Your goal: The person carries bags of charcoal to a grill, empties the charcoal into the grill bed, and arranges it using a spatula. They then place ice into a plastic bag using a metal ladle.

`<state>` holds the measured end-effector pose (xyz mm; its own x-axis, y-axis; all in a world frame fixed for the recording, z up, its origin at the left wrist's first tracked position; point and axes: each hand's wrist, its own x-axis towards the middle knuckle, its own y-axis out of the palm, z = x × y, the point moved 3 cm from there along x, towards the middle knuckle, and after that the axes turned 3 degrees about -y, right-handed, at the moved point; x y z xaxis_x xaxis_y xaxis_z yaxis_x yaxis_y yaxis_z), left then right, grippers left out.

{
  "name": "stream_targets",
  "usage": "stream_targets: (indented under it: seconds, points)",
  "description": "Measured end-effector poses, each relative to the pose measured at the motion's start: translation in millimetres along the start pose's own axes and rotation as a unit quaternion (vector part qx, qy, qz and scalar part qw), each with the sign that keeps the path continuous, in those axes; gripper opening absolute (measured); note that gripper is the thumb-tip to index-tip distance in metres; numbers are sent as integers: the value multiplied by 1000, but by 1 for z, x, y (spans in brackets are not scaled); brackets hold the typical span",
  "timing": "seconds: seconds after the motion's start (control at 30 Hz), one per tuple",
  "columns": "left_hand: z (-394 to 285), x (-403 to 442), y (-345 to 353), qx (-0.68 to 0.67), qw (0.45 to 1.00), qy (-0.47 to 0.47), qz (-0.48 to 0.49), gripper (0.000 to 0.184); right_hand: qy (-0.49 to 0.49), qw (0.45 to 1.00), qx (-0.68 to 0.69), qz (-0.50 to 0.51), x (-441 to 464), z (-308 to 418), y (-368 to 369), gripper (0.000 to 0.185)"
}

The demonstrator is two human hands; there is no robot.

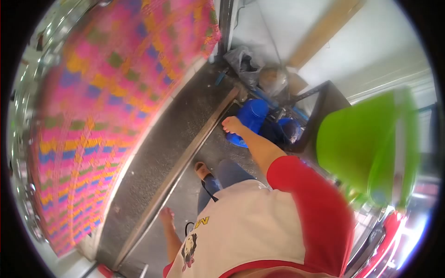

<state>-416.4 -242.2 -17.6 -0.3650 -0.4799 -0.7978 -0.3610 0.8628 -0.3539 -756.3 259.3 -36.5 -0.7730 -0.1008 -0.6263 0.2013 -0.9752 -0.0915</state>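
Note:
My right hand (233, 125) is stretched forward with its fingers curled in. No object shows in it. In the view it overlaps the edge of a blue plastic container (254, 112), and I cannot tell whether the two touch. Lower down, my left hand (167, 216) hangs beside my body over the grey floor, its fingers loosely apart and nothing visible in them. A long narrow ledge (185, 155) runs past both hands on the left.
A pink patterned cloth (106, 102) covers the surface along the left. A large green plastic tub (361, 139) stands high on the right. Ahead, a grey plastic bag (244, 65) and a dark-framed piece of furniture (331, 95) stand near the white wall (371, 51).

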Motion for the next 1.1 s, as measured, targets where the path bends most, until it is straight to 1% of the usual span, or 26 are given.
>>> stream_targets:
  seconds: [0.03,0.07,0.1,0.17,0.23,0.27,0.3,0.37,0.4,0.43,0.47,0.5,0.53,0.6,0.67,0.7,0.73,0.77,0.8,0.83,0.9,0.93,0.97,1.0,1.03,1.1]
  points:
    - [-53,13,12,-3,998,60,17,21,6,1000,10,-6,22,3,-20,15]
    - [-111,19,22,-8,992,123,34,20,81,995,62,-1,51,5,-39,13]
    - [-165,14,39,-1,991,129,38,20,116,989,90,-1,78,3,-58,13]
    - [-249,-5,82,52,975,215,19,22,154,978,139,-16,130,0,-97,12]
    - [-279,-4,115,64,968,224,91,24,114,983,133,-44,179,-2,-134,10]
    - [-276,10,132,107,959,248,92,24,87,989,108,-55,206,-4,-154,10]
    - [-267,18,134,161,947,265,88,25,62,993,74,-62,232,-13,-174,9]
    - [-256,19,149,313,926,180,111,22,-10,991,-110,-77,291,-33,-216,8]
    - [-238,27,157,296,936,142,126,22,-60,914,-380,-128,322,-46,-241,11]
    - [-215,33,154,282,943,100,142,22,-11,928,-299,-221,331,-52,-257,23]
    - [-199,36,149,320,936,42,144,23,22,925,-203,-320,337,-56,-271,35]
    - [-175,40,147,348,925,-7,150,24,30,914,-188,-359,335,-46,-291,41]
    - [-152,48,136,314,936,-64,141,27,44,904,-169,-391,339,-47,-307,47]
    - [-130,46,129,276,940,-163,113,32,72,825,-138,-544,350,-42,-334,62]
    - [-133,36,131,282,930,-218,93,35,83,780,-102,-611,379,-69,-363,70]
    - [-136,32,129,284,926,-237,83,36,85,784,-101,-607,383,-67,-369,70]
    - [-138,31,130,283,923,-249,77,37,93,848,29,-521,383,-58,-372,70]
    - [-141,27,126,283,922,-257,71,39,99,887,159,-422,383,-49,-370,70]
    - [-145,25,124,282,921,-262,65,40,102,898,197,-381,389,-56,-371,59]
    - [-150,26,122,281,921,-263,61,41,104,898,200,-377,396,-60,-371,59]
    - [-161,28,119,276,923,-260,59,44,89,875,262,-396,411,-69,-378,41]
    - [-168,29,119,272,925,-256,63,46,90,874,263,-398,418,-74,-381,41]
    - [-175,33,117,266,929,-248,70,47,-2,831,378,-409,423,-72,-385,34]
    - [-180,38,116,255,933,-239,84,49,-95,768,483,-410,424,-70,-387,29]
    - [-183,42,113,235,939,-229,99,50,-95,765,486,-411,417,-64,-381,29]
    - [-186,50,104,147,952,-220,155,53,57,741,462,-485,398,-51,-367,27]
